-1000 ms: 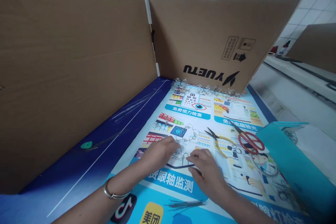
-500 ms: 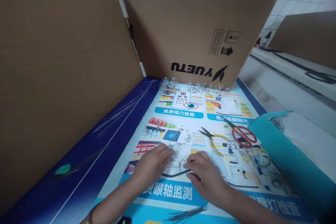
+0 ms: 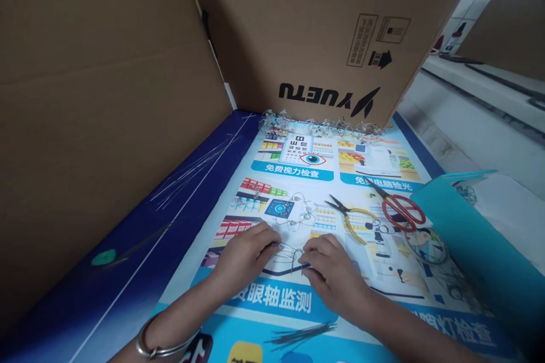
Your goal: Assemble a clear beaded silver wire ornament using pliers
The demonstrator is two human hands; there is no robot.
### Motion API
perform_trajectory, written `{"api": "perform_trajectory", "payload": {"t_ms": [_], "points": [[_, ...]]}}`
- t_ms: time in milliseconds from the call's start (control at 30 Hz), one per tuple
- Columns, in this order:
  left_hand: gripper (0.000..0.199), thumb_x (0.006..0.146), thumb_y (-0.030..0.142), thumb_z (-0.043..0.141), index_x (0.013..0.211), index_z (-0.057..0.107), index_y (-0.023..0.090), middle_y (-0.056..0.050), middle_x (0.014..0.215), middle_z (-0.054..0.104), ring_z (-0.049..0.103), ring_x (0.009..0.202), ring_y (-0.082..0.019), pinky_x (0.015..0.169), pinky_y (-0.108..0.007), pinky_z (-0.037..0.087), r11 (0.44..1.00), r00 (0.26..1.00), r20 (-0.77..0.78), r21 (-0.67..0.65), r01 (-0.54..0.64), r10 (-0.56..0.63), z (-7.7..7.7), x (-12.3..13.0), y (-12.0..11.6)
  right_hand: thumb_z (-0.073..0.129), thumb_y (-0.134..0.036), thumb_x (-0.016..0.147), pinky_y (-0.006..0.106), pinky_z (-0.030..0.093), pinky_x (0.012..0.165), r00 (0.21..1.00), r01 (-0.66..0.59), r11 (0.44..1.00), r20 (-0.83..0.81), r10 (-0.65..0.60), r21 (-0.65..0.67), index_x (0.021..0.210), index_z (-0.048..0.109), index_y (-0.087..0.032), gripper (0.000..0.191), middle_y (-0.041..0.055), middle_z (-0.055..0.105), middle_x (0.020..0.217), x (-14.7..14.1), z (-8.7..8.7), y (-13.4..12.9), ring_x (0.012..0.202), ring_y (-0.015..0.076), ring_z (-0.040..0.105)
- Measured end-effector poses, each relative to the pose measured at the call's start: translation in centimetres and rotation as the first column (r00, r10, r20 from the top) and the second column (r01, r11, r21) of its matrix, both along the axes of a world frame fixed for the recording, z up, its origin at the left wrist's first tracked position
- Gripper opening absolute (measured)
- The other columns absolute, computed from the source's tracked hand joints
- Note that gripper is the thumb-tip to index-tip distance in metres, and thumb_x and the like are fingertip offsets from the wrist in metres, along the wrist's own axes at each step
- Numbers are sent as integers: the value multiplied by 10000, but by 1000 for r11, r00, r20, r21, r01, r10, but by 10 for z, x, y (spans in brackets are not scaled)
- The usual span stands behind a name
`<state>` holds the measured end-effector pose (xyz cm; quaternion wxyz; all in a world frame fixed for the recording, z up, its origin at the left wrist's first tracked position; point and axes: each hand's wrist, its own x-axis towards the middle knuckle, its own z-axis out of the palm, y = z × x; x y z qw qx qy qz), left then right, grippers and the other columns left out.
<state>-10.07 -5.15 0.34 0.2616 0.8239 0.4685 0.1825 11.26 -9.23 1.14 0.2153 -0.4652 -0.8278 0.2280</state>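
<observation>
My left hand [image 3: 247, 250] is closed, thumb and fingers pinching thin silvery wire [image 3: 286, 253] that spans the gap between my hands. My right hand [image 3: 334, 272] pinches the other side of that wire, by a small upright bent loop [image 3: 297, 255]. Fingertips partly hide where the wire is gripped. Just beyond my hands lies a ring of wire with clear beads [image 3: 307, 216]. Yellow-handled pliers [image 3: 356, 226] rest open to the right of it, and red-handled scissors [image 3: 402, 212] lie farther right.
A row of clear beaded wire pieces [image 3: 323, 126] runs along the foot of the cardboard wall [image 3: 332, 28]. Cut wire lengths [image 3: 302, 334] lie near the front. At right are a wire coil [image 3: 426, 247] and a teal folder [image 3: 472, 232]. Long strands [image 3: 191, 173] lie left.
The camera view has tilted downward slightly, so the cardboard wall sits higher in the picture. Both hands stay at the wire, with only small finger shifts.
</observation>
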Motion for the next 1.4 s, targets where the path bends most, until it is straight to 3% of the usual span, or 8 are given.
{"api": "perform_trajectory", "payload": {"t_ms": [267,400,533,767,1400], "points": [[113,840,193,476,866,585,203,-22,841,569,523,799,-164,712,-252,409,1000,1000,20,19,16,-17,4,-1,-1,513,-118,806,339,416,802,999,23,1000,-42,-22,16,889,597,-223,158,41,558,959,0,-2,-3,937,201,457],[147,855,180,444,848,590,197,-23,830,569,524,800,-158,705,-241,404,999,999,32,27,42,-42,7,-1,-1,502,-127,813,336,416,842,996,75,997,-47,-73,25,1046,562,-215,256,60,530,1041,2,-4,-3,992,205,438],[171,864,174,425,879,594,196,-32,848,568,522,815,-162,702,-237,405,998,998,36,40,47,-49,5,-3,-2,509,-187,824,377,405,870,995,54,997,79,-58,47,1144,536,-236,325,68,509,1101,-1,-3,-3,1028,234,418],[133,854,173,470,894,594,195,-23,854,569,526,825,-155,715,-240,403,997,994,90,51,59,-64,-3,-10,1,491,-233,844,418,395,869,981,32,995,187,-48,90,1117,555,-243,281,73,503,1118,-6,-1,-3,1037,252,415],[121,843,181,501,896,609,187,-33,859,591,544,831,-154,727,-250,418,998,980,192,42,41,-48,-8,-18,7,473,-113,808,416,398,859,991,4,995,132,-17,97,984,574,-223,231,72,515,1061,-8,-1,-2,1016,239,433]]}}
